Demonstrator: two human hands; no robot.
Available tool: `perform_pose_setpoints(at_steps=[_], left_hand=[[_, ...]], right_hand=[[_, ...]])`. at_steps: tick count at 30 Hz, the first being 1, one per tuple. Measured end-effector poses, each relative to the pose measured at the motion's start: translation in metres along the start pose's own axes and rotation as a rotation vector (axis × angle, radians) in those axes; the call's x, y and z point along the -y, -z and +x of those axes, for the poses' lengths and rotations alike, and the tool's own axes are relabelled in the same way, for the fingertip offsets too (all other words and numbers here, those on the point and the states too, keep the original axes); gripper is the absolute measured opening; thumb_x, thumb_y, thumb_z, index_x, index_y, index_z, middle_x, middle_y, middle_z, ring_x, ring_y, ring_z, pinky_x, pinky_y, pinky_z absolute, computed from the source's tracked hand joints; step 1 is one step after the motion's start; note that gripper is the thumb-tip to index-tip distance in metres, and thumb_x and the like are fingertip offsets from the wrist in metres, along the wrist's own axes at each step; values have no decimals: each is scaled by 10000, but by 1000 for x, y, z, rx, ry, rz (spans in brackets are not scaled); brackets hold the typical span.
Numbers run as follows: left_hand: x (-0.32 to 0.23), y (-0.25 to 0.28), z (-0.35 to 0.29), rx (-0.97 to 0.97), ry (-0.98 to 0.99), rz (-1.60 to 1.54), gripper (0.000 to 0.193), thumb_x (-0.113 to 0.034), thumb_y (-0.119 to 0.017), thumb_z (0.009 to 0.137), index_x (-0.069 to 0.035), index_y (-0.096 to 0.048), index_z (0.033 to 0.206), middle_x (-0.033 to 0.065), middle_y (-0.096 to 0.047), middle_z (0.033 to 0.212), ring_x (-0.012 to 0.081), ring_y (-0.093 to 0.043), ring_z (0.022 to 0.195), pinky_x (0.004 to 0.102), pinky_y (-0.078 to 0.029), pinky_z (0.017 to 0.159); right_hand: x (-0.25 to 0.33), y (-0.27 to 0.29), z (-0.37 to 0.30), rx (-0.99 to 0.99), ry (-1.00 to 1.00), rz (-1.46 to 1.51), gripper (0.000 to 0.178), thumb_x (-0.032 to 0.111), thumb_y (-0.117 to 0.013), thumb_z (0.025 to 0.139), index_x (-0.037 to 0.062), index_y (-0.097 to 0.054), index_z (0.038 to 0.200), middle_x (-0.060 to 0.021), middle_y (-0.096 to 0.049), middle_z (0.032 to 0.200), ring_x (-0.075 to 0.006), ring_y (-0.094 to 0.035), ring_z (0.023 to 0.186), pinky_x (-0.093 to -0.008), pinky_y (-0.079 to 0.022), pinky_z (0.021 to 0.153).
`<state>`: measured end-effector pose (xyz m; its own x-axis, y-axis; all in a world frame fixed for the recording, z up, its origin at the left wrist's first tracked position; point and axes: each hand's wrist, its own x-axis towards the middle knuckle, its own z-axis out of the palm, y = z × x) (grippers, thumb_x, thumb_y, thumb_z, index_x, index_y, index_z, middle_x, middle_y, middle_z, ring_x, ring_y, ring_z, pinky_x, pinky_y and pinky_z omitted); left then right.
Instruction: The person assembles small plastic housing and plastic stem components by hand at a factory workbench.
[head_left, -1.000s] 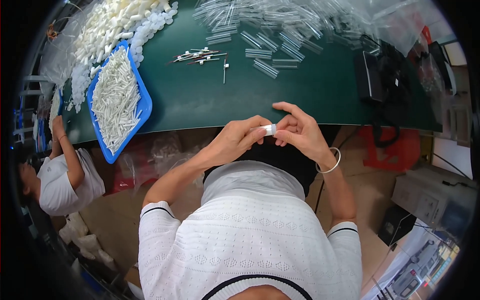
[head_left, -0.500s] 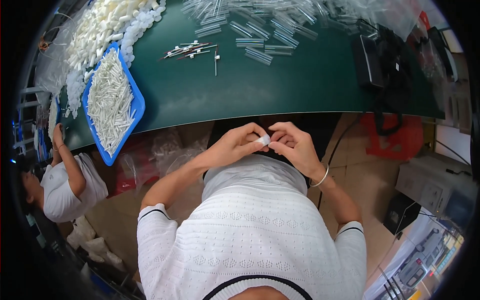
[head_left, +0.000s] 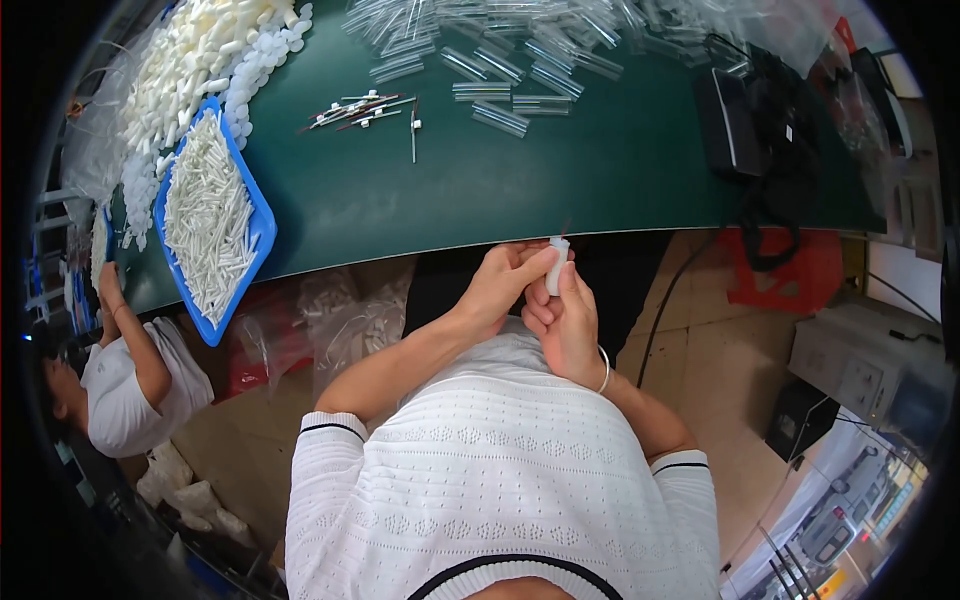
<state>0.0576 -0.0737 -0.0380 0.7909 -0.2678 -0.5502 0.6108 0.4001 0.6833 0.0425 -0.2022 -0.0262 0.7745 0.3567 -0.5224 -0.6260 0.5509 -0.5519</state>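
Between my two hands, just off the table's near edge, a small white plastic cylinder [head_left: 555, 272] stands nearly upright. A thin reddish tip shows above its narrower top. My left hand [head_left: 503, 284] pinches it from the left, the thumb lying against its upper side. My right hand [head_left: 568, 328] has its fingers closed round the lower part, the thumb along its right side. On the table ahead lies a small heap of thin rods with white collars and reddish ends [head_left: 362, 110]. One similar rod [head_left: 414, 135] lies apart from the heap, pointing toward me.
A blue tray [head_left: 262, 222] full of short white sticks overhangs the table's edge at left. Behind it are piles of cream plastic tubes [head_left: 185, 75] and translucent caps [head_left: 258, 70]. Clear tubes [head_left: 500, 118] lie at the back. A black box [head_left: 728, 125] stands right; another person [head_left: 140, 370] works at left.
My hands have shifted slightly right and turned. The white cylinder, mostly hidden between my fingertips before, now stands upright in view with a reddish tip above it.
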Motion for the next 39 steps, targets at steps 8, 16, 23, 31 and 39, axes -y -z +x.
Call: perform_pose_setpoints(at_steps=[8, 16, 23, 31, 39], left_hand=[[-2, 2, 6, 49, 46, -216, 316, -243, -519, 992, -7, -615, 1179, 86, -655, 1135, 167, -624, 974, 336, -498, 901], [-6, 0, -3, -43, -44, -221, 205, -185, -551, 977, -16, -646, 1040, 45, -653, 860, 116, -605, 806, 298, -465, 894], [0, 16, -2, 111, 61, -261, 281, -249, -545, 982, -37, -638, 1142, 48, -643, 1130, 147, -590, 1047, 346, -456, 956], [-20, 23, -41, 80, -82, -284, 306, -249, -551, 983, -12, -630, 1159, 90, -665, 1083, 153, -614, 1030, 328, -461, 967], [-23, 31, -46, 111, -107, -263, 309, -257, -559, 978, -3, -614, 1144, 105, -675, 1058, 173, -646, 986, 338, -504, 909]], right_hand=[[6, 2, 9, 53, -40, 68, 409, 454, -341, 1032, 95, -433, 858, 35, -400, 691, -44, -284, 518, -209, -251, 456], [18, 2, 5, 77, -212, 116, 390, 419, -313, 1044, 77, -476, 951, 33, -360, 647, -51, -264, 493, -209, -227, 422], [16, 7, 8, 159, -192, 119, 398, 396, -314, 1051, 74, -530, 962, 36, -391, 614, -63, -298, 477, -215, -242, 423], [71, -7, 1, 529, 874, -1507, 782, 146, -824, 634, 0, -475, 1318, -159, -513, 1266, -316, -543, 1098, -389, -463, 936], [51, -17, 26, 543, 1131, -1500, 706, 105, -777, 586, -24, -505, 1225, -171, -566, 1130, -304, -604, 932, -353, -537, 756]])
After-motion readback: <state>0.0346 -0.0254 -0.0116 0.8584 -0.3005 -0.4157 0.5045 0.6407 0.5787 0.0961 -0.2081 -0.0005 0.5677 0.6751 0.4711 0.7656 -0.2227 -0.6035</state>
